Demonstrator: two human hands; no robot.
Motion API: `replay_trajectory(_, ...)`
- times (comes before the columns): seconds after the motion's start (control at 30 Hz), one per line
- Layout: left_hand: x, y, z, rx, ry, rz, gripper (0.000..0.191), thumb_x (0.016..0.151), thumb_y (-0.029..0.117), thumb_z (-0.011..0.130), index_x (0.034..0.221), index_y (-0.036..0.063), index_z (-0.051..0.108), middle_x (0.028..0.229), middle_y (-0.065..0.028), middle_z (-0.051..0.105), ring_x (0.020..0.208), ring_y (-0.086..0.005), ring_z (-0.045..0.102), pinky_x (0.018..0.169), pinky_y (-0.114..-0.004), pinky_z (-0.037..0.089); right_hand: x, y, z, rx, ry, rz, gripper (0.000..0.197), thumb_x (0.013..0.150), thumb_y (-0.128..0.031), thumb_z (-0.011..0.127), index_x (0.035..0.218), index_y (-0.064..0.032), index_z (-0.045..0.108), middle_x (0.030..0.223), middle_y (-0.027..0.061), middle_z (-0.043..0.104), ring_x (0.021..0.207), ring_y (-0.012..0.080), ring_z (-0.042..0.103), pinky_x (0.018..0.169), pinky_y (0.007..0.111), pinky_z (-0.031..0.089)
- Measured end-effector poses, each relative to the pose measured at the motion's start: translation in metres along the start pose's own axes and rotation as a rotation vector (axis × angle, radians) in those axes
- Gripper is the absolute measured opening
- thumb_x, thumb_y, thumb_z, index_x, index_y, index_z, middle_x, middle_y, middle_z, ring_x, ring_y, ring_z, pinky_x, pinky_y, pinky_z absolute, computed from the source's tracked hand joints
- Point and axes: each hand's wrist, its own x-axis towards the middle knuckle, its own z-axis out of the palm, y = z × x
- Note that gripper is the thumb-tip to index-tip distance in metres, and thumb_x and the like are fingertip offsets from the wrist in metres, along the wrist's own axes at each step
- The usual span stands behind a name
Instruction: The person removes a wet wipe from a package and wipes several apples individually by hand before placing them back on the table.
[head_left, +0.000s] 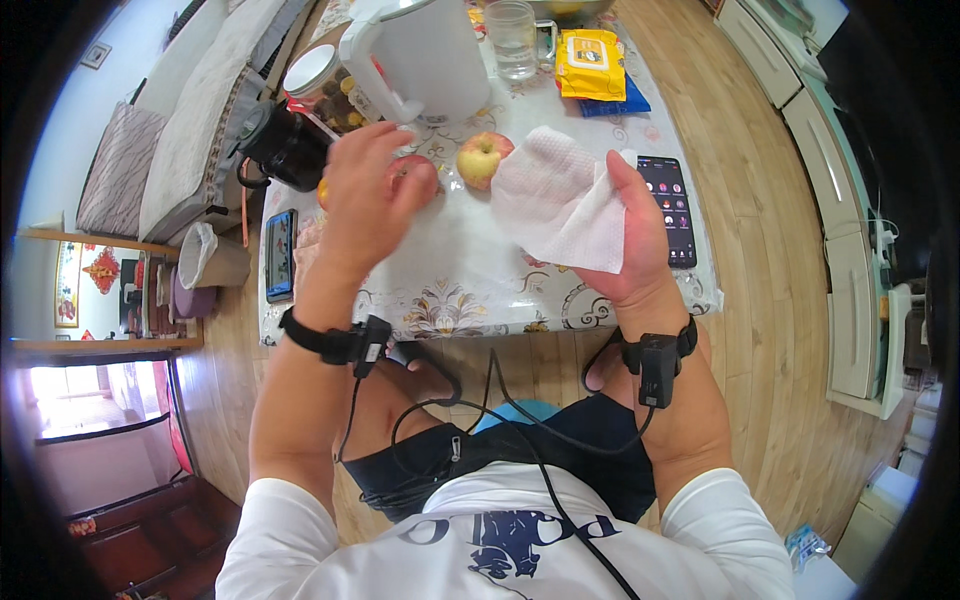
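A white textured tissue lies spread over the palm and fingers of my right hand, held with the thumb at its edge. My left hand is above the table's left part, its fingers apart and slightly blurred, over a red apple; whether it touches the apple cannot be told. A yellow-red apple stands between the hands, near the tissue. Part of an orange-yellow fruit shows behind my left hand.
On the floral-covered table stand a white electric kettle, a lidded jar, a dark lidded pitcher, a glass mug, a yellow wipes pack and two smartphones. Black cables hang from both wrists.
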Motion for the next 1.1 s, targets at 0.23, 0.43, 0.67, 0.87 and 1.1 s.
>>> replay_trajectory(0.23,0.014,0.05,0.012,-0.771,-0.305,-0.572,0.038,0.089,0.018,0.079,0.123,0.0069,0.066,0.119,-0.0108,0.066,0.114,-0.0294,0.06,0.098,-0.043,0.049,0.002,-0.008,-0.012,-0.046,-0.075,0.006,0.063,0.108,-0.051,0.033,0.143,-0.0038,0.054,0.13,0.0163,0.068,0.11,0.0333,0.07,0.075,0.047,0.056)
replay_trajectory(0.43,0.013,0.089,0.028,-0.442,0.103,-0.031,0.056,0.089,0.02,0.08,0.137,0.0035,0.056,0.126,-0.0175,0.057,0.116,-0.0312,0.059,0.097,-0.041,0.05,0.002,0.008,-0.014,-0.048,0.044,0.045,0.052,0.108,-0.041,0.045,0.141,-0.0012,0.056,0.129,0.0143,0.069,0.111,0.0304,0.07,0.094,0.045,0.057)
replay_trajectory(0.67,-0.064,0.074,0.0,-0.38,0.035,-0.418,0.052,0.092,0.001,0.056,0.144,0.0015,0.053,0.147,-0.0223,0.052,0.137,-0.0396,0.05,0.115,-0.045,0.04,-0.006,-0.005,-0.009,-0.011,-0.208,0.008,0.051,0.108,-0.035,0.043,0.134,0.0066,0.058,0.134,0.0239,0.065,0.125,0.0367,0.065,0.111,0.051,0.049)
replay_trajectory(0.87,-0.046,0.123,-0.032,-0.109,-0.304,0.215,0.069,0.082,0.017,0.076,0.146,0.0041,0.054,0.158,-0.0239,0.042,0.148,-0.043,0.039,0.12,-0.054,0.031,-0.008,0.02,-0.019,0.007,-0.096,0.148,0.045,0.109,-0.029,0.043,0.136,0.0038,0.058,0.13,0.0209,0.067,0.12,0.0323,0.067,0.104,0.045,0.053)
replay_trajectory(1.1,-0.035,0.112,-0.025,-0.096,-0.228,0.146,0.072,0.076,0.033,0.087,0.14,0.0103,0.061,0.158,-0.0177,0.044,0.146,-0.0406,0.041,0.118,-0.055,0.032,-0.006,0.008,0.001,0.055,-0.1,0.062,0.06,0.113,-0.045,0.031,0.147,-0.0004,0.05,0.142,0.0184,0.061,0.129,0.0321,0.061,0.112,0.047,0.048)
